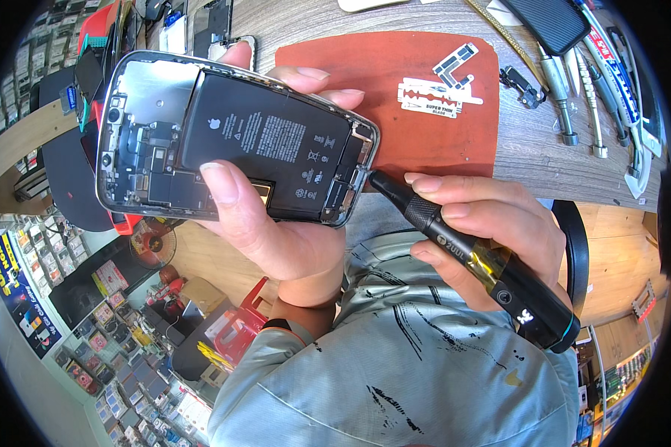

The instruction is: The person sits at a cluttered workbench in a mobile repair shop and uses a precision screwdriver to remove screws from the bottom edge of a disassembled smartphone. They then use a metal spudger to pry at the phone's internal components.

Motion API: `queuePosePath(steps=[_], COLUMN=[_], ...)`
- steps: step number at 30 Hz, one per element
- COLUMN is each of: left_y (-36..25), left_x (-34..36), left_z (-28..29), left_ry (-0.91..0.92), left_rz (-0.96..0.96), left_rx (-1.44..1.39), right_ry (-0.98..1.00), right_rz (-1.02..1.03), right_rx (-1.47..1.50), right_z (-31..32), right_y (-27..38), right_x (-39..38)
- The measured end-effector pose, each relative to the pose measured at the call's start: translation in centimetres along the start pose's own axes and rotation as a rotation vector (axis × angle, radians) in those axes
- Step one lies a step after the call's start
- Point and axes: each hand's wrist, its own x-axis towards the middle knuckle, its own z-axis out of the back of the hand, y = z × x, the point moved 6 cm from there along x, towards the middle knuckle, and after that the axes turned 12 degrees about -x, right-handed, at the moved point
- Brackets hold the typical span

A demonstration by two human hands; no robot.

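Observation:
My left hand [261, 238] grips an opened smartphone [246, 141], its black battery and internal boards showing, with the thumb across the front and fingers behind. My right hand [492, 238] is closed round a black pen-shaped electric tool [522, 305] with a yellow see-through band. The tool's dark tip lies at the phone's right end; whether it touches cannot be told. Behind the phone, a reddish mat [432, 149] carries a razor blade [436, 97] and an L-shaped metal part [451, 63].
Screwdrivers [559, 97], a tube and a small black component [522, 86] lie on the grey wooden table [335, 22] at right. Phone parts [212, 30] sit at the back left. Below left are a fan [153, 246], a red stool [246, 313] and racks of small packages [127, 402].

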Motion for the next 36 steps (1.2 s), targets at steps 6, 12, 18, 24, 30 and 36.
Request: queuePosePath(steps=[6,12,18,24,30,36], left_y=[0.07,0.1,0.06,-0.12,-0.14,-0.08], left_x=[-0.06,-0.1,-0.09,-0.12,-0.09,-0.06], left_z=[0.1,0.06,-0.1,-0.21,-0.38,-0.39], left_ry=[-0.014,-0.02,-0.035,-0.042,-0.044,-0.04], left_rz=[0.004,0.004,-0.014,-0.016,-0.019,-0.022], left_rx=[0.002,0.005,0.03,0.085,0.102,0.092], right_ry=[-0.002,-0.012,-0.013,-0.01,-0.003,-0.014], right_rz=[-0.004,0.009,0.014,0.015,0.006,0.008], right_rx=[0.014,0.023,0.02,0.025,0.028,0.02], right_z=[-0.05,-0.05,-0.01,-0.05,-0.06,-0.06], right_y=[0.03,0.05,0.05,0.0,-0.08,-0.04], right_x=[-0.03,-0.01,0.01,0.05,-0.1,0.0])
